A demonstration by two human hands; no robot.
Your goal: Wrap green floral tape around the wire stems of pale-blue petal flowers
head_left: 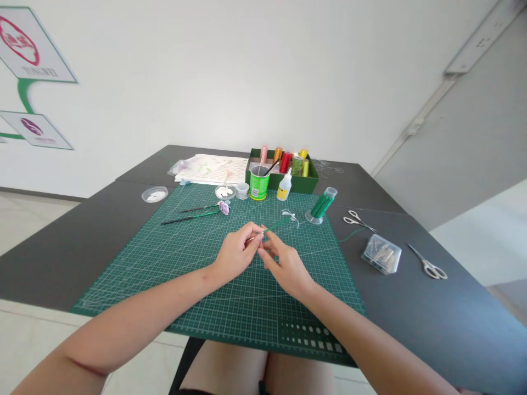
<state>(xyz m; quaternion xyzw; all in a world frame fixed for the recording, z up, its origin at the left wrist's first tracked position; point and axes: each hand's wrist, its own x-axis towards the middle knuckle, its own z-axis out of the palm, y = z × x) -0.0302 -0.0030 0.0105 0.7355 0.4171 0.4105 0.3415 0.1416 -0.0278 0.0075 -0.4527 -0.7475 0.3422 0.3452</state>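
Both my hands meet over the middle of a green cutting mat [164, 274]. My left hand [235, 253] and my right hand [284, 264] each pinch the near end of a thin green-wrapped stem [276, 225], fingers closed on it. The stem runs away to the upper right and ends in a small white beaded flower [289, 215]. A green thread leads from the stem toward a green thread spool [321, 205] standing on the mat's right side.
On the mat lie two dark stems with a purple flower [223, 207]. Behind stand a green cup [259, 183], a glue bottle [284, 186], small dishes and a green box of bead tubes [284, 164]. Scissors [428, 265], small snips [357, 219] and a clear plastic case [381, 253] lie at right.
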